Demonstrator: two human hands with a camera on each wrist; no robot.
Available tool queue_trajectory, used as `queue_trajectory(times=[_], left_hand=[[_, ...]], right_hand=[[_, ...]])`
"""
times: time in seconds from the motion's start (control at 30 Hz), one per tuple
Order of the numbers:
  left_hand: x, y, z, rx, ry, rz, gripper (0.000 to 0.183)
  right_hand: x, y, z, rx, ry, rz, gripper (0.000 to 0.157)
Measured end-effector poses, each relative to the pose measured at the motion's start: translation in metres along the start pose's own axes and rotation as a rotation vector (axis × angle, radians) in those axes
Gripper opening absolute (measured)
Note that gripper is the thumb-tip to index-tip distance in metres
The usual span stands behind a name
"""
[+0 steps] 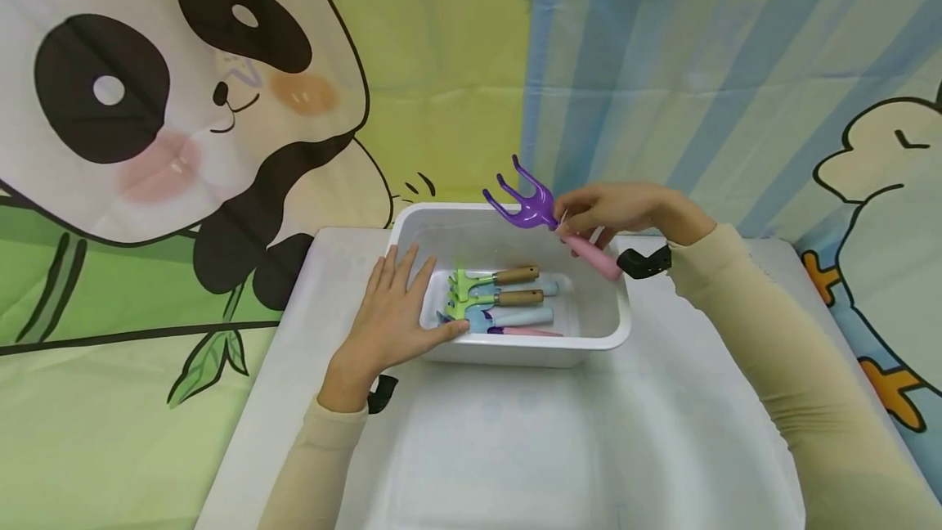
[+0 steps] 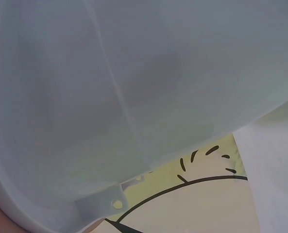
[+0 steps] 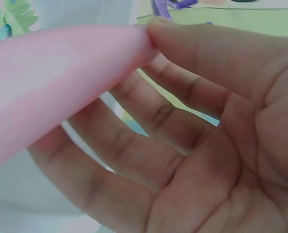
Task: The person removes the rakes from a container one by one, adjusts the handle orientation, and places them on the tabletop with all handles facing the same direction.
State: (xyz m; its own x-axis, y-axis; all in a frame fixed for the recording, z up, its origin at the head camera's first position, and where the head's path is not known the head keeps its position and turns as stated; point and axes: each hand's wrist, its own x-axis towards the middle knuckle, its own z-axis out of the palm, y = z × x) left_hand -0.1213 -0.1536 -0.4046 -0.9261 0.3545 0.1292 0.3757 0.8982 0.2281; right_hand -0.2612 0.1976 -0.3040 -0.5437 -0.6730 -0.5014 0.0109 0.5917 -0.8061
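Observation:
My right hand (image 1: pixel 614 211) pinches a toy hand rake near the top of its pink handle (image 3: pixel 61 77), thumb on one side and fingers behind. The rake's purple three-pronged head (image 1: pixel 531 204) points up and left, above the back of a white plastic tub (image 1: pixel 618 332). With fingers spread, my left hand (image 1: pixel 393 309) rests on the tub's left front rim. Inside lie two green rakes with wooden handles (image 1: pixel 518 275), blue tools with pale blue handles (image 1: pixel 524 316) and another pink-handled tool (image 1: pixel 526 332). The left wrist view shows mostly the tub's outer wall (image 2: pixel 158 87).
The tub stands on a white-covered table (image 1: pixel 500 448). Behind it hang cloth backdrops, one with a panda (image 1: pixel 294 137), the other with blue stripes (image 1: pixel 706 64). A black strap piece (image 1: pixel 643 262) sits at the right wrist, by the handle's end.

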Motion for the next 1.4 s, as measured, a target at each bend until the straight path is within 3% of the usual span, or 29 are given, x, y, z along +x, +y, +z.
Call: queue_trajectory(times=[0.33,0.63,0.83,1.03,1.4], left_hand=[[0.000,-0.001,0.002,-0.007,0.011,0.007,0.113],[0.000,0.000,0.002,-0.006,0.004,-0.001,0.113],[-0.001,0.001,0.000,-0.012,0.001,-0.005,0.112],[-0.001,0.001,0.001,-0.006,0.003,0.001,0.112],[-0.002,0.000,0.002,-0.016,0.023,0.012,0.112]], right_hand=[[-0.047,0.032,-0.020,0.191,0.190,-0.058,0.029],[-0.077,0.102,-0.024,0.297,0.317,-0.005,0.034],[-0.074,0.153,-0.015,0.396,0.387,0.065,0.038],[-0.058,0.195,-0.001,0.475,0.404,0.131,0.038],[-0.029,0.240,0.013,0.557,0.423,0.247,0.032]])
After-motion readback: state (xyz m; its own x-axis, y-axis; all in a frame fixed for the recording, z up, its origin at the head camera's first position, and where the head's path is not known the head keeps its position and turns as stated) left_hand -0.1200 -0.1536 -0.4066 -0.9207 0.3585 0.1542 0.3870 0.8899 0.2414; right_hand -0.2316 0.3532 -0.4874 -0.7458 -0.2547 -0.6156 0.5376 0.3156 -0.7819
